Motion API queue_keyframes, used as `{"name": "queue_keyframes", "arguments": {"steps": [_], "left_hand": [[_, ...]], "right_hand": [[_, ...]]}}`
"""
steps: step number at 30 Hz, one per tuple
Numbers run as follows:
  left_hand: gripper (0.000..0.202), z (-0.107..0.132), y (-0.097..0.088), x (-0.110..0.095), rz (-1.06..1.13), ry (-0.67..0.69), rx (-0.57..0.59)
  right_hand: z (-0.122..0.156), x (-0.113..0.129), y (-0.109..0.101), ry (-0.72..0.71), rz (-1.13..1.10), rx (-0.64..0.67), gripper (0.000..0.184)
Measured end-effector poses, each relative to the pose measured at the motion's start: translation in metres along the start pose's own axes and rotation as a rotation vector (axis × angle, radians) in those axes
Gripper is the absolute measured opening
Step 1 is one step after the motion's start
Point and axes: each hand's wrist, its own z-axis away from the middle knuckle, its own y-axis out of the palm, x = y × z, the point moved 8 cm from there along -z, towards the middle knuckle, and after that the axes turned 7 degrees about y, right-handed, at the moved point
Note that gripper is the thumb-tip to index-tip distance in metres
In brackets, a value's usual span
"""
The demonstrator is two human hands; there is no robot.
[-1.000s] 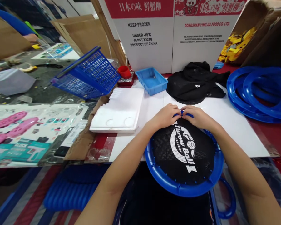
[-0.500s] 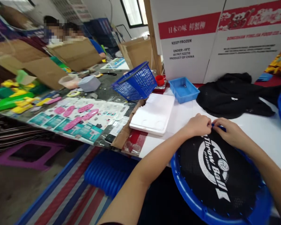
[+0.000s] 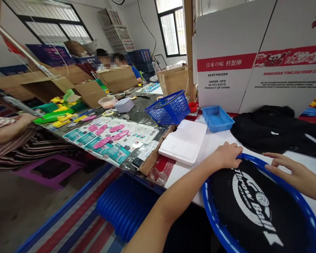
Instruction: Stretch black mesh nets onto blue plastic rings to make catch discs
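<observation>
Left hand (image 3: 228,156) hides part of the blue hoop (image 3: 209,203).

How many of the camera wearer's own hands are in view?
2: the left hand grips the blue ring at its far edge; the right hand is by its right side, contact unclear.

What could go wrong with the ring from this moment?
Much of the blue ring sits past the near edge of the white work surface, so it could tip toward the person if the left hand loosened at the far rim.
The right hand has its fingers parted near the rim, so the ring might twist.
</observation>
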Motion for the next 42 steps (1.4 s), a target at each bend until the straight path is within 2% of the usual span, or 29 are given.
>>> {"name": "queue_keyframes", "arguments": {"steps": [3,5,8,10,12,14,16,19,25,28,30,33,36,42], "left_hand": [[0.037,0.015,-0.014,0.013,-0.082,-0.227,0.050],[0.039,0.026,-0.018,0.015,-0.083,-0.307,0.098],[0.044,0.030,-0.021,0.009,-0.103,-0.254,0.088],[0.049,0.021,-0.020,-0.001,-0.165,-0.059,0.002],[0.052,0.010,-0.010,-0.013,-0.100,0.181,-0.049],[0.043,0.002,0.002,-0.016,-0.038,0.281,-0.066],[0.033,-0.004,0.010,-0.013,-0.006,0.281,-0.072],[0.027,-0.006,0.010,-0.008,0.041,0.242,-0.086],[0.019,-0.001,0.009,-0.012,0.364,0.266,-0.032],[0.019,0.001,0.011,-0.011,0.442,0.280,-0.040],[0.016,0.001,0.009,-0.007,0.425,0.254,-0.068],[0.014,0.002,0.005,0.001,0.313,0.184,-0.105],[0.015,0.003,0.004,0.004,0.279,0.170,-0.071],[0.017,0.004,0.008,0.005,0.334,0.178,-0.018]], "right_hand": [[-0.006,-0.012,-0.006,-0.046,0.144,-0.083,0.043],[-0.007,-0.013,-0.002,-0.059,0.234,-0.100,0.044],[-0.002,-0.002,0.009,-0.042,0.241,-0.065,0.047],[-0.001,0.010,0.015,-0.045,0.238,-0.031,0.051],[-0.002,0.016,0.018,-0.017,0.266,-0.026,0.054],[-0.001,0.019,0.019,0.013,0.267,-0.012,0.053],[0.002,0.022,0.018,0.038,0.253,-0.001,0.046],[0.006,0.028,0.014,0.046,0.207,0.018,0.037],[0.007,0.038,0.014,-0.011,0.106,0.057,0.040],[0.005,0.038,0.019,-0.065,0.073,0.056,0.023],[0.001,0.038,0.021,-0.100,0.036,0.023,0.013],[-0.004,0.039,0.020,-0.118,-0.029,-0.024,0.007],[-0.006,0.043,0.016,-0.137,-0.053,-0.057,0.005],[0.002,0.053,0.011,-0.198,0.014,-0.046,0.021]]}}
